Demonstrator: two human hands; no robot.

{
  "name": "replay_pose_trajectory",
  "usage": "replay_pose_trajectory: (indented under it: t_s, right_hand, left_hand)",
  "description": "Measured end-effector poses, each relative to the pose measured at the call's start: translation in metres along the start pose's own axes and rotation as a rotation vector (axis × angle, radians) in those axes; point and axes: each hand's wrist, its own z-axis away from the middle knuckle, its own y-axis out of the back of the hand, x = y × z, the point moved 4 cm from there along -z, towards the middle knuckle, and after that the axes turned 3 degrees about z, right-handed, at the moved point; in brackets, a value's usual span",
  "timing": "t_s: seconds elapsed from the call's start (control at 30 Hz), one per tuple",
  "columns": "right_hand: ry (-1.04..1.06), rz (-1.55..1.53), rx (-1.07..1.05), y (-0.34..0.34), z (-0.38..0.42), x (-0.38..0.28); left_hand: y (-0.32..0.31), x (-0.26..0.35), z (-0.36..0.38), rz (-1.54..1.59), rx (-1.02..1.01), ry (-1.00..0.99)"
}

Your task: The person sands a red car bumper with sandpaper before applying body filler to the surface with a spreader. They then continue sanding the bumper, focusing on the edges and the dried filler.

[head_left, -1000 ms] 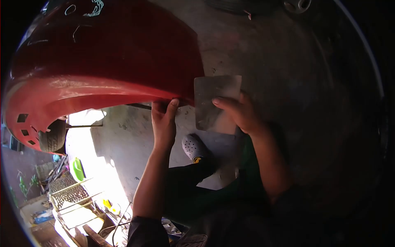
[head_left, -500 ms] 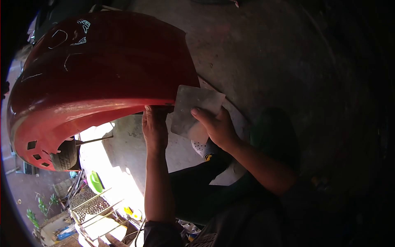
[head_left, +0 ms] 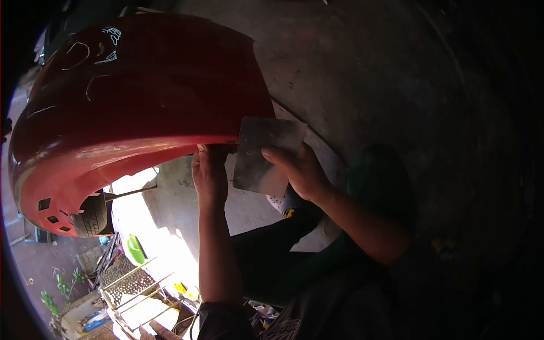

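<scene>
A large red car body panel (head_left: 153, 85) with white chalk marks fills the upper left. My left hand (head_left: 211, 173) grips its lower edge near the right end, thumb up against the lip and the other fingers hidden behind. In my right hand (head_left: 303, 170) is a thin, flat grey rectangular plate (head_left: 266, 139) with rounded corners, thumb pressed on its near face. The plate is tilted and overlaps the panel's right corner in this view.
A tyre (head_left: 90, 218) sits beneath the panel's left end. Bright sunlight falls on the ground at lower left, with a metal rack (head_left: 136, 286), a green plastic item (head_left: 134, 249) and plants (head_left: 62, 286). My shoe (head_left: 283, 205) rests on the concrete floor (head_left: 340, 73).
The view has shifted slightly. Both hands keep their holds, and the plate sits a touch further left in the view, at nearly the same tilt.
</scene>
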Motion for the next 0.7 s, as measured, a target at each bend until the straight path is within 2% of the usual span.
replay_pose_trajectory:
  t_s: [0.1, 0.3, 0.4, 0.47, 0.53, 0.6, 0.7]
  right_hand:
    - [-0.030, 0.229, -0.027, 0.002, 0.000, 0.000]
    - [-0.026, 0.018, 0.013, -0.006, 0.003, 0.015]
    - [-0.064, 0.087, 0.050, -0.008, 0.011, 0.013]
    - [-0.073, 0.100, 0.050, -0.011, 0.011, 0.010]
    - [-0.083, 0.105, 0.056, -0.012, 0.013, 0.012]
    - [-0.080, 0.098, 0.061, -0.013, 0.011, 0.014]
    - [-0.092, 0.072, 0.059, -0.009, 0.011, 0.025]
  left_hand:
    - [-0.006, 0.004, 0.001, 0.018, 0.036, 0.001]
    - [-0.001, 0.004, 0.001, 0.029, -0.011, 0.096]
    - [-0.001, 0.005, 0.000, 0.001, 0.030, 0.071]
    - [0.004, 0.011, -0.002, -0.360, 0.027, 0.066]
    - [0.010, 0.007, -0.001, -0.241, 0.033, 0.103]
    - [0.014, -0.005, -0.004, 0.353, 0.049, 0.160]
    - [0.016, -0.008, -0.004, 0.350, 0.063, 0.174]
